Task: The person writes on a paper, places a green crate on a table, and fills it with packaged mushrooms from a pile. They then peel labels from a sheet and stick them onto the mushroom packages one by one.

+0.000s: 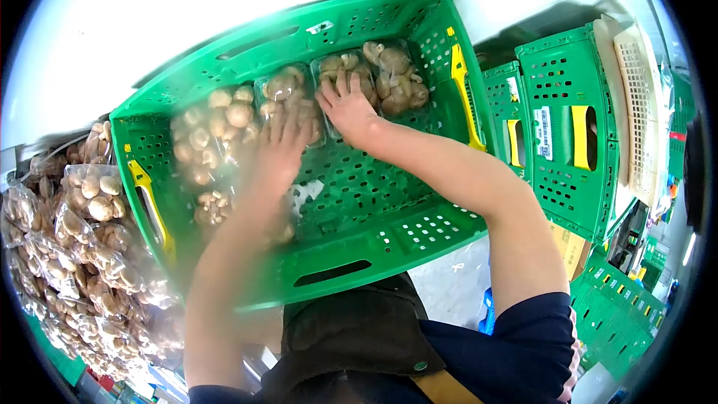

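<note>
A green crate [351,236] with yellow handles lies in front of me, holding clear packs of mushrooms along its far side and left part. My right hand [350,111] rests with fingers spread on a mushroom pack [346,67] at the far side. Just right of it sits another pack of brown mushrooms [400,78]. My left hand [283,146], slightly blurred, lies with extended fingers on the pack [284,86] to the left. Paler mushrooms in packs [217,123] fill the crate's left part, and a smaller group [213,208] is nearer me, partly blurred.
Many bagged mushrooms [97,247] are heaped left of the crate. Stacked green crates [557,131] with yellow handles stand at the right, beside a cream-coloured basket [639,105]. More green crates [617,314] and a cardboard box [568,247] are at the lower right.
</note>
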Demonstrator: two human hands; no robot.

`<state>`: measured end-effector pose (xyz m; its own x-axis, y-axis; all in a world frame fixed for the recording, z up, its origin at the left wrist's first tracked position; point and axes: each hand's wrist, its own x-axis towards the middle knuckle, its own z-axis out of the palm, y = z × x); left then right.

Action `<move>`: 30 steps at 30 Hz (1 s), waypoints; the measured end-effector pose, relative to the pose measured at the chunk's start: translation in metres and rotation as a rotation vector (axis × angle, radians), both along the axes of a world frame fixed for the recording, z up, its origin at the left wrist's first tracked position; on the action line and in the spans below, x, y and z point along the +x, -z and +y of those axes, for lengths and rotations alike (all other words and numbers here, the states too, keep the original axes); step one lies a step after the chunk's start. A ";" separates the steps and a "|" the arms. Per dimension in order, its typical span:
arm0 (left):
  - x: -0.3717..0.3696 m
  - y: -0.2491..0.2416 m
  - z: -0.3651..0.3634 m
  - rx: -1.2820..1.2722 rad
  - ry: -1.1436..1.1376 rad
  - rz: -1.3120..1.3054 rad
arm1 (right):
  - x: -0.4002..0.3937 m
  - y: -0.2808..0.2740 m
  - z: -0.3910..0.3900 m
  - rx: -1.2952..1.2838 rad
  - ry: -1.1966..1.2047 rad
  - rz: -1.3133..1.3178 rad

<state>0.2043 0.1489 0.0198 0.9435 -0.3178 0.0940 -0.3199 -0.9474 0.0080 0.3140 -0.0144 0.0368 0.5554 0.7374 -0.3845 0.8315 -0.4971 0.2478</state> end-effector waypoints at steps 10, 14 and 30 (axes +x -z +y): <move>-0.015 -0.010 -0.015 -0.139 -0.170 -0.051 | -0.008 -0.005 -0.010 0.316 -0.031 0.219; -0.044 -0.096 0.014 -0.523 -0.186 0.098 | -0.004 -0.038 0.010 0.083 0.065 0.309; -0.431 -0.243 0.273 -0.947 -1.545 -1.046 | -0.239 -0.163 0.395 0.829 0.172 1.285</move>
